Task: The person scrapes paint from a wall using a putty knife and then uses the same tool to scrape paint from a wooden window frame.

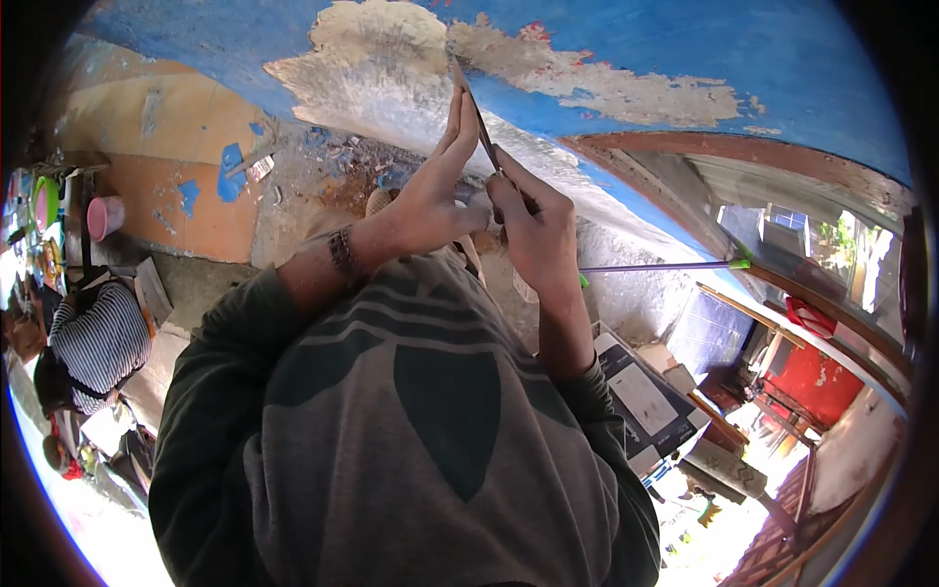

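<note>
My two hands meet in front of my chest over a thin dark stick (481, 125) that points up and away from me. My right hand (533, 230) is closed around its lower end. My left hand (430, 196), with a bracelet on the wrist, has its fingers stretched straight along the stick's left side and pinches it against the thumb. The sleeves and front of my grey hooded top (421, 430) fill the lower middle of the view.
Behind the hands is a blue painted surface (626, 39) with large peeled patches. A person in a striped shirt (98, 342) crouches at the left near a pink bucket (105, 215). A long purple-handled broom (665, 266), cardboard boxes (646, 391) and a red object (817, 377) lie to the right.
</note>
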`<action>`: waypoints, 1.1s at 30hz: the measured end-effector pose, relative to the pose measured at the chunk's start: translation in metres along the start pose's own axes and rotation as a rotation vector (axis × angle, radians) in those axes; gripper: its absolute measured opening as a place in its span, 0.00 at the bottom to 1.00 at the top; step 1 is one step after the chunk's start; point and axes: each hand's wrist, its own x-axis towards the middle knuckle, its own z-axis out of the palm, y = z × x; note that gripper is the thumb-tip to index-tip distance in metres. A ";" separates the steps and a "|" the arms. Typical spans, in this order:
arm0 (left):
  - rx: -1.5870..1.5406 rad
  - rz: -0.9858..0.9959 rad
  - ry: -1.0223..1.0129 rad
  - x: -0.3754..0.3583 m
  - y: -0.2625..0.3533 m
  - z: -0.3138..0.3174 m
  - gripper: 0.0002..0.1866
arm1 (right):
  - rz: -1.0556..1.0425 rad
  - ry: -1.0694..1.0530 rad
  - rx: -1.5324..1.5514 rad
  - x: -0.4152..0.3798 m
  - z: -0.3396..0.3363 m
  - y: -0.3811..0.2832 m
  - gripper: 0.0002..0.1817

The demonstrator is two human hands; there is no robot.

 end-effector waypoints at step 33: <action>0.016 0.059 0.048 0.002 0.013 0.005 0.56 | -0.018 -0.060 -0.009 0.000 -0.008 -0.018 0.19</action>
